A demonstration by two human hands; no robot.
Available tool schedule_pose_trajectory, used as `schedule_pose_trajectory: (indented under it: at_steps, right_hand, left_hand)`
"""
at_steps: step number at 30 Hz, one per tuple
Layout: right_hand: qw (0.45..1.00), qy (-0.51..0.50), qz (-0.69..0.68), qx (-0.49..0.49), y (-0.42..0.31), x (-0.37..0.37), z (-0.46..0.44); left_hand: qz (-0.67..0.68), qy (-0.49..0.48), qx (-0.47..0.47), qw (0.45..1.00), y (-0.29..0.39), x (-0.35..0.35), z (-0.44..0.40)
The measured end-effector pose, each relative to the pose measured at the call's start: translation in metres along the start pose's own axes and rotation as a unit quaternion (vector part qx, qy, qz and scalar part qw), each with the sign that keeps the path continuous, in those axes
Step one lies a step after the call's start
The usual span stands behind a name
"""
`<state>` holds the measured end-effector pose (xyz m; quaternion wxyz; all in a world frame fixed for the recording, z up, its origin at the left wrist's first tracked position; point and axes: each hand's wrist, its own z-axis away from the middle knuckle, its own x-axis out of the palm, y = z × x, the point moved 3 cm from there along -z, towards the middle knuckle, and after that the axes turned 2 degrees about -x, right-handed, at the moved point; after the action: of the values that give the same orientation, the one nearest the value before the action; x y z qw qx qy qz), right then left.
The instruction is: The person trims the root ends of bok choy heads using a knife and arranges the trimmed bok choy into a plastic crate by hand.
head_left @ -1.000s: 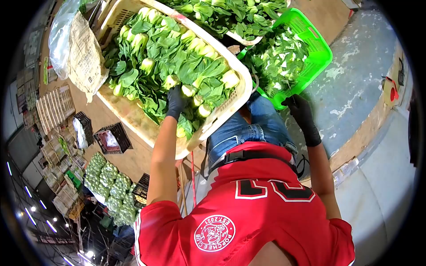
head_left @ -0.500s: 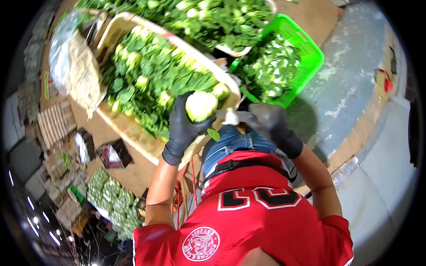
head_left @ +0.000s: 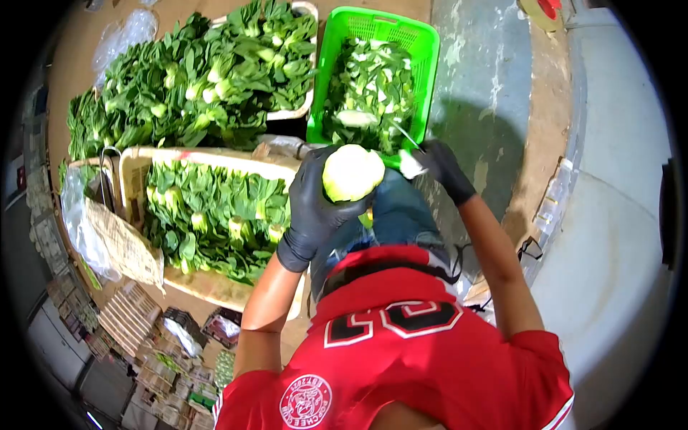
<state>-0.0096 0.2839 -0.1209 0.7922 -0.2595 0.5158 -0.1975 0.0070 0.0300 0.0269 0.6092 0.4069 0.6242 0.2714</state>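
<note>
My left hand (head_left: pixel 315 204), in a black glove, is wrapped round a bok choy (head_left: pixel 353 173) with its pale round base turned up toward me. To the right, my gloved right hand (head_left: pixel 443 170) is closed on a knife (head_left: pixel 406 135), whose thin blade points up and left over the green basket. Beside the right fingers is a pale trimmed piece (head_left: pixel 411 165); whether it touches them I cannot tell. The green basket (head_left: pixel 433 72) just beyond holds loose leaves and pale stem pieces.
Left of me stands a cream crate (head_left: pixel 208 155) of bok choy. Behind it, a heaped pile of bok choy (head_left: pixel 215 79) fills another crate. A woven sack and clear plastic (head_left: pixel 84 215) hang at the near crate's left end. A raised ledge (head_left: pixel 552 107) runs along the right.
My view has turned right, toward the green basket. The right hand with the knife has swung away from the bok choy toward that basket. The left hand still holds the bok choy.
</note>
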Motion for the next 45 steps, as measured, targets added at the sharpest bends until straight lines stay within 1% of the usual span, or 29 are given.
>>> schedule_pose_trajectory:
  at_steps: [3,5,7,8,9,11,13,15,16,17,18,19,20,21,23,24,25,27,29,31,33,34,35,37,38,39,41,44,45]
  right_hand:
    - [0.994,0.092,-0.018,0.056,0.000,-0.030,0.015]
    - [0.957,0.092,-0.273,-0.034,-0.038,-0.046,0.011]
    - [0.954,0.075,-0.213,-0.196,-0.085,-0.062,0.008]
    - [0.950,0.021,-0.259,-0.174,-0.090,-0.054,0.005]
    - [0.943,0.027,-0.275,-0.186,-0.104,-0.060,0.003]
    - [0.927,-0.078,-0.361,-0.073,-0.095,-0.066,-0.004]
    - [0.880,-0.147,-0.451,-0.039,-0.072,-0.055,-0.007]
    - [0.873,-0.123,-0.470,-0.043,-0.077,-0.068,-0.004]
    - [0.869,-0.087,-0.485,-0.033,-0.073,-0.064,-0.005]
    - [0.890,-0.080,-0.448,0.014,-0.068,-0.066,-0.006]
    - [0.907,-0.073,-0.411,0.061,-0.070,-0.072,-0.006]
    - [0.919,-0.065,-0.373,0.110,-0.072,-0.074,-0.005]
    - [0.948,-0.031,-0.298,0.103,-0.073,-0.070,-0.012]
    - [0.949,-0.023,-0.301,0.087,-0.071,-0.065,-0.016]
    - [0.951,-0.009,-0.305,0.049,-0.064,-0.051,-0.030]
    - [0.942,-0.012,-0.334,0.020,-0.047,-0.041,-0.040]
    - [0.940,0.003,-0.341,0.033,-0.057,-0.050,-0.041]
    - [0.959,0.024,-0.282,-0.015,-0.044,-0.055,-0.054]
    - [0.948,0.001,-0.318,0.031,-0.042,-0.057,-0.055]
    - [0.968,0.017,-0.250,0.003,-0.035,-0.051,-0.063]
    - [0.979,-0.014,-0.201,0.038,-0.032,-0.041,-0.073]
    - [0.989,-0.013,-0.146,-0.018,-0.017,-0.033,-0.084]
    - [0.993,-0.004,-0.093,-0.078,-0.011,-0.018,-0.095]
    - [0.995,-0.060,-0.071,-0.030,-0.035,-0.005,-0.094]
    - [0.994,-0.030,0.005,-0.109,-0.041,0.001,-0.093]
    - [0.992,-0.057,0.048,-0.105,-0.046,0.005,-0.095]
    - [0.992,-0.049,0.087,-0.081,-0.034,0.015,-0.106]
    - [0.994,-0.033,0.086,-0.060,-0.044,0.023,-0.110]
    - [0.996,-0.033,0.069,-0.041,-0.051,0.025,-0.107]
  left_hand:
    - [0.045,-0.012,-0.061,0.997,-0.015,0.019,-0.016]
    - [0.145,-0.045,-0.090,0.984,-0.021,0.030,-0.024]
    - [0.188,-0.013,-0.066,0.980,-0.020,0.039,-0.030]
    - [0.146,-0.048,-0.042,0.987,-0.012,0.039,-0.036]
    - [0.145,-0.070,-0.039,0.986,-0.020,0.045,-0.036]
    - [0.218,-0.153,-0.161,0.950,-0.028,0.039,-0.047]
    - [0.199,-0.214,-0.150,0.945,-0.047,0.039,-0.059]
    - [0.243,-0.268,-0.231,0.903,-0.094,0.062,-0.072]
    - [0.160,-0.249,-0.176,0.939,-0.096,0.066,-0.077]
    - [-0.076,-0.163,-0.022,0.983,-0.094,0.065,-0.079]
    - [0.047,-0.187,-0.069,0.979,-0.093,0.067,-0.078]
    - [0.169,-0.209,-0.114,0.956,-0.081,0.067,-0.079]
    - [0.208,-0.264,-0.201,0.920,-0.070,0.069,-0.072]
    - [0.230,-0.240,-0.196,0.923,-0.048,0.067,-0.059]
    - [0.282,-0.236,-0.221,0.903,-0.063,0.074,-0.048]
    - [0.387,-0.222,-0.315,0.838,-0.070,0.070,-0.036]
    - [0.430,-0.190,-0.368,0.802,-0.077,0.060,-0.027]
    - [0.538,-0.080,-0.394,0.742,-0.128,0.054,-0.015]
    - [0.723,-0.032,-0.324,0.609,-0.158,0.017,-0.027]
    - [0.620,0.216,-0.375,0.654,-0.143,-0.052,-0.034]
    - [0.478,0.304,-0.212,0.796,-0.182,-0.093,-0.008]
    - [0.368,0.352,-0.244,0.825,-0.191,-0.111,0.019]
    - [0.315,0.411,-0.226,0.826,-0.186,-0.128,0.052]
    - [0.154,0.503,-0.226,0.820,-0.202,-0.150,0.133]
    - [0.108,0.531,-0.260,0.799,-0.228,-0.154,0.184]
    - [0.065,0.555,-0.292,0.776,-0.249,-0.163,0.226]
    - [-0.038,0.545,-0.326,0.772,-0.258,-0.191,0.266]
    - [-0.231,0.372,-0.339,0.833,-0.298,-0.229,0.256]
    - [-0.305,0.305,-0.353,0.830,-0.310,-0.232,0.243]
